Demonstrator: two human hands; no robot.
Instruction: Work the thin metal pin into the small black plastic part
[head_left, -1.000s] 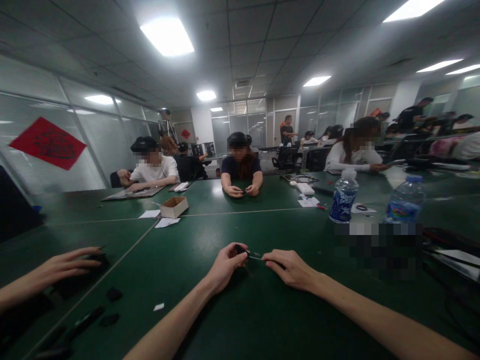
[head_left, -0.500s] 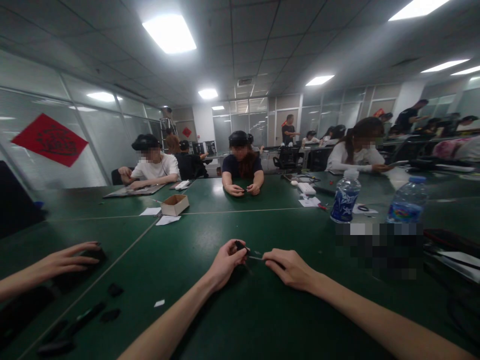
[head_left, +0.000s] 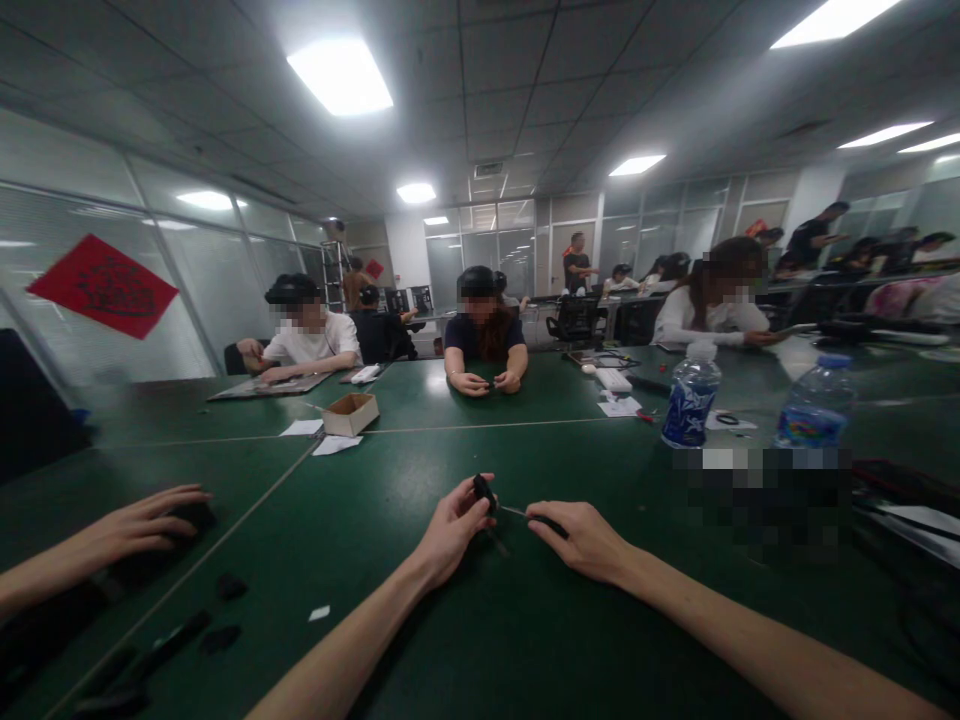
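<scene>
My left hand (head_left: 450, 530) pinches a small black part (head_left: 484, 492) just above the green table (head_left: 390, 600). My right hand (head_left: 581, 540) is closed on a thin tool (head_left: 517, 513) with a dark handle; its metal tip points left and reaches the black part. Both hands meet near the middle of the view, forearms resting on the table.
A neighbour's hand (head_left: 146, 520) lies on a black object at the left, with small black pieces (head_left: 225, 612) and a paper scrap (head_left: 319, 613) nearby. Two water bottles (head_left: 690, 395) stand at the right. A cardboard box (head_left: 349, 412) and seated people are across the table.
My left hand has tipped the black part slightly upward. The neighbour's hand has shifted a little. My right hand has barely moved.
</scene>
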